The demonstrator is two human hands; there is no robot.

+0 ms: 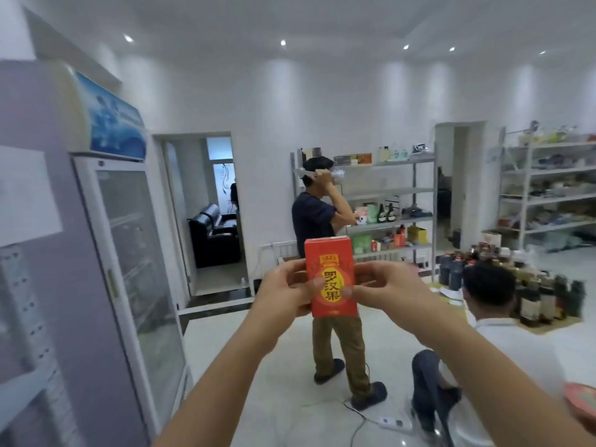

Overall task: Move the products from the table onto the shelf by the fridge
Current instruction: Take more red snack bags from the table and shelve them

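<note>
**Item in hand.** One red carton [332,279] was found held upright in mid-air in front of the wearer, clear of both table and shelf.

**Grip.** The left hand [283,291] was closed round the carton's left edge and the right hand [383,285] round its right edge. Each thumb was pressed on the printed front, with the other fingers curled behind.

**Destination.** The fridge [129,253] was noted at the left. Pale racking [29,382] just beside it was judged to be the destination shelf, though it was too blurred for its contents to be read.

**Source.** A table [548,327] at the right was seen to bear many dark bottles [535,298].

**Progress.** The carton was judged to be in transit and not yet placed. Much of the transfer appeared outstanding.
</note>
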